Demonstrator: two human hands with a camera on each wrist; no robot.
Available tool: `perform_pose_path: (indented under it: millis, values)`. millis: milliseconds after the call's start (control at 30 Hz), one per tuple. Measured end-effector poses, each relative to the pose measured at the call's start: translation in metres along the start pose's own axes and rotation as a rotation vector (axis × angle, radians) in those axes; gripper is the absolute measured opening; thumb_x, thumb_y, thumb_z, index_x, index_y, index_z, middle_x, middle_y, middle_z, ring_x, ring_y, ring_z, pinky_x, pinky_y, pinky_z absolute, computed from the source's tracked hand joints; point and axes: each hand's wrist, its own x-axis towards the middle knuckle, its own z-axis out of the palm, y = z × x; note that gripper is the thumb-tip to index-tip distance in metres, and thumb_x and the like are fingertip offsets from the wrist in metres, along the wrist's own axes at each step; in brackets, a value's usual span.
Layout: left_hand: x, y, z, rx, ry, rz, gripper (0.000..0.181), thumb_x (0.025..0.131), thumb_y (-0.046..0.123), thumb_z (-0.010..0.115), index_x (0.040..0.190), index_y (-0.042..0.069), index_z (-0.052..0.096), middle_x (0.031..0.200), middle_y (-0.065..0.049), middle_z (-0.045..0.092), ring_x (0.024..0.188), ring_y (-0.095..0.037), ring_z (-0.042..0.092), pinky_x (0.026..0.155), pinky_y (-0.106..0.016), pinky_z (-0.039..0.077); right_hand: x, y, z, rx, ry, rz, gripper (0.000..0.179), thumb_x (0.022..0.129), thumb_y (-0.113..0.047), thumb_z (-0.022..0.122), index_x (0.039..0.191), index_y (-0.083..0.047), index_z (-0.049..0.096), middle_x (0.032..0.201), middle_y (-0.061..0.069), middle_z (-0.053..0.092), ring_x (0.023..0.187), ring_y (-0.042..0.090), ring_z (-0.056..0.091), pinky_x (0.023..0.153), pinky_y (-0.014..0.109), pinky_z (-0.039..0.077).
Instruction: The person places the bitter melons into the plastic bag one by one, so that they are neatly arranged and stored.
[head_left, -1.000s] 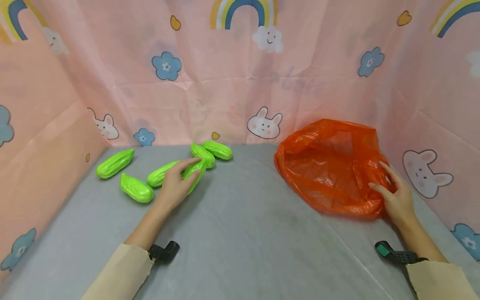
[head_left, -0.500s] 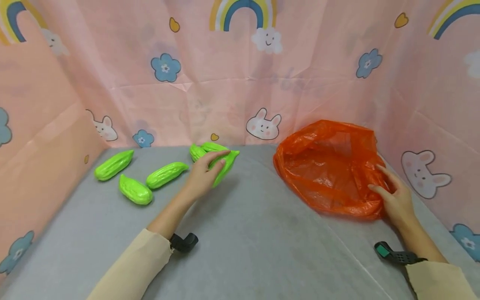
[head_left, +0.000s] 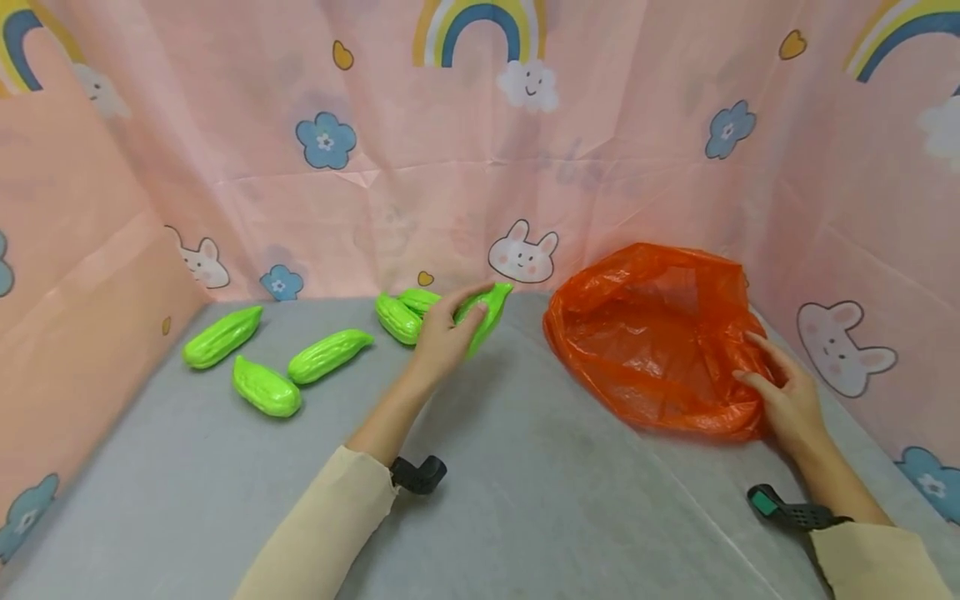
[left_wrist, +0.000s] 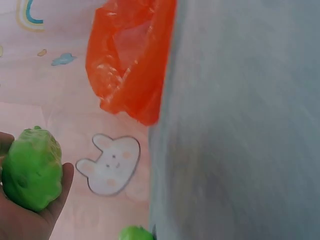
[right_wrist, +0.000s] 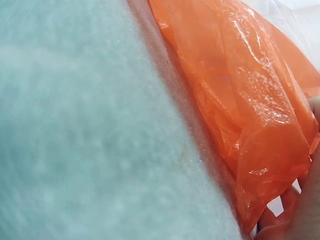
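My left hand point(head_left: 441, 340) grips a bright green bitter gourd point(head_left: 491, 310) above the table, its tapered tip pointing up and to the right. In the left wrist view the same bitter gourd point(left_wrist: 32, 167) shows its bumpy end between thumb and fingers. On the right lies an orange plastic bag point(head_left: 648, 354), its wide mouth facing left. My right hand point(head_left: 795, 404) holds the bag by its right side, thumb inside the opening. In the right wrist view, the thin bag point(right_wrist: 260, 105) partly covers the fingers.
Two bitter gourds point(head_left: 397, 319) lie behind my left hand, partly hidden by it. Three more bitter gourds point(head_left: 330, 354) are spread out on the left. A pink patterned cloth point(head_left: 450, 192) stands at the back and sides of the grey table point(head_left: 525, 500).
My left hand has moved right with the bitter gourd, away from the others and closer to the bag. The right hand and bag have hardly moved.
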Motion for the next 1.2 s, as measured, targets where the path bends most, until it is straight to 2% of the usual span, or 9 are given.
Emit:
perform_pose_path:
  millis: [67, 133, 200, 300, 533, 633, 767, 967, 1200]
  values:
    - [0.005, 0.003, 0.007, -0.051, -0.002, -0.016, 0.039, 0.100, 0.013, 0.058, 0.138, 0.012, 0.063, 0.144, -0.005, 0.062, 0.132, -0.020, 0.057, 0.109, -0.037, 0.046, 0.000, 0.000, -0.001, -0.005, -0.001, -0.005, 0.055, 0.101, -0.019, 0.059, 0.154, -0.020, 0.045, 0.143, -0.028, 0.045, 0.119, -0.018, 0.037, 0.092, -0.005, 0.030]
    - [0.009, 0.007, 0.014, -0.095, -0.004, -0.038, 0.042, 0.097, 0.013, 0.062, 0.139, 0.015, 0.063, 0.144, -0.006, 0.061, 0.120, -0.021, 0.060, 0.096, -0.033, 0.052, 0.001, 0.000, -0.002, -0.008, -0.003, -0.011, 0.055, 0.101, -0.019, 0.059, 0.154, -0.019, 0.045, 0.140, -0.030, 0.046, 0.117, -0.018, 0.038, 0.092, -0.004, 0.030]
    - [0.014, 0.011, 0.021, -0.138, -0.005, -0.049, 0.046, 0.093, 0.012, 0.066, 0.139, 0.017, 0.063, 0.141, -0.008, 0.061, 0.106, -0.021, 0.060, 0.082, -0.028, 0.052, 0.001, -0.001, -0.002, -0.008, -0.005, -0.016, 0.054, 0.101, -0.019, 0.059, 0.153, -0.018, 0.046, 0.141, -0.030, 0.046, 0.117, -0.018, 0.038, 0.092, -0.004, 0.030]
    - [0.020, 0.016, 0.030, -0.163, -0.008, -0.033, 0.049, 0.090, 0.008, 0.069, 0.138, 0.016, 0.063, 0.134, -0.013, 0.062, 0.095, -0.021, 0.059, 0.072, -0.024, 0.053, 0.001, -0.002, -0.002, -0.001, -0.009, -0.020, 0.054, 0.101, -0.018, 0.059, 0.153, -0.015, 0.045, 0.145, -0.024, 0.047, 0.118, -0.018, 0.038, 0.091, -0.005, 0.032]
    - [0.038, 0.026, 0.051, -0.234, -0.023, 0.045, 0.050, 0.089, 0.007, 0.069, 0.138, 0.014, 0.063, 0.130, -0.014, 0.062, 0.091, -0.020, 0.061, 0.069, -0.022, 0.053, 0.003, -0.005, -0.003, -0.035, -0.014, -0.004, 0.056, 0.102, -0.022, 0.058, 0.155, -0.018, 0.042, 0.159, -0.005, 0.043, 0.126, -0.015, 0.036, 0.095, -0.004, 0.029]
    - [0.043, 0.032, 0.061, -0.289, -0.032, 0.019, 0.051, 0.090, 0.008, 0.069, 0.140, 0.015, 0.061, 0.128, -0.014, 0.061, 0.087, -0.018, 0.062, 0.066, -0.022, 0.055, 0.001, -0.006, -0.003, -0.061, -0.020, -0.001, 0.058, 0.101, -0.024, 0.059, 0.156, -0.017, 0.041, 0.161, 0.009, 0.040, 0.127, -0.015, 0.034, 0.096, -0.003, 0.027]
    - [0.047, 0.039, 0.073, -0.327, -0.026, -0.033, 0.050, 0.091, 0.009, 0.069, 0.140, 0.019, 0.062, 0.134, -0.011, 0.060, 0.088, -0.017, 0.065, 0.067, -0.022, 0.057, -0.002, -0.005, -0.001, -0.072, -0.024, 0.005, 0.058, 0.101, -0.024, 0.058, 0.156, -0.015, 0.040, 0.159, 0.022, 0.039, 0.122, -0.017, 0.034, 0.095, -0.002, 0.028]
    - [0.053, 0.050, 0.087, -0.349, -0.034, -0.014, 0.049, 0.092, 0.011, 0.068, 0.140, 0.020, 0.061, 0.133, -0.013, 0.058, 0.094, -0.022, 0.066, 0.070, -0.026, 0.058, -0.002, -0.005, 0.001, -0.054, -0.025, 0.004, 0.058, 0.102, -0.024, 0.058, 0.156, -0.015, 0.040, 0.160, 0.019, 0.039, 0.124, -0.016, 0.034, 0.100, 0.002, 0.026]
    - [0.053, 0.048, 0.103, -0.319, -0.028, -0.019, 0.050, 0.090, 0.012, 0.072, 0.139, 0.015, 0.062, 0.130, -0.013, 0.063, 0.095, -0.023, 0.067, 0.072, -0.026, 0.059, -0.002, -0.007, -0.003, -0.049, -0.051, 0.038, 0.060, 0.102, -0.025, 0.056, 0.159, -0.019, 0.035, 0.160, 0.026, 0.035, 0.122, -0.014, 0.036, 0.094, -0.001, 0.031]
